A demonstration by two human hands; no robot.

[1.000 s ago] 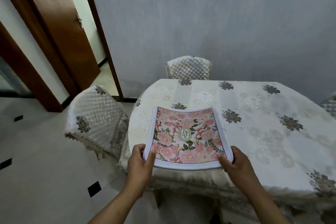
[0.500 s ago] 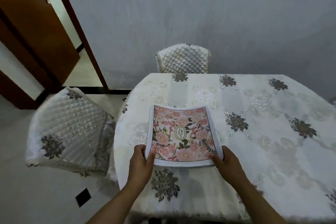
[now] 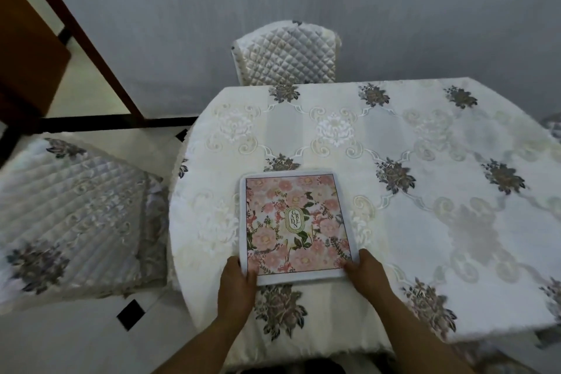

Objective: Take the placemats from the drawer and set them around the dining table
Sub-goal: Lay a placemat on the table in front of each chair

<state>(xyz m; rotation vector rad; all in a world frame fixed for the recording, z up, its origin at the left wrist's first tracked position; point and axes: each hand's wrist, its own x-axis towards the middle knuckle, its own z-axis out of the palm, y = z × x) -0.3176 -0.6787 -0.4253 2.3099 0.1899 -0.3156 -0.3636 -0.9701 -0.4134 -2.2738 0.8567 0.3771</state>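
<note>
A stack of placemats [image 3: 294, 222] with a pink flower print and a white border lies over the near left part of the dining table [image 3: 425, 222], which wears a cream flowered cloth. My left hand [image 3: 238, 279] pinches the stack's near left corner, thumb on top. My right hand [image 3: 365, 267] holds the near right corner the same way. The stack looks flat on or just above the cloth; I cannot tell whether it touches. How many mats it holds is hidden.
A chair with a quilted cover [image 3: 287, 53] stands at the far side of the table against the grey wall. Another quilted chair [image 3: 76, 215] stands at the left. A wooden door [image 3: 27, 64] is open at the far left.
I have stepped closer and both hands have carried the placemats farther in over the table and lower toward the cloth. The grip on the near corners is the same.
</note>
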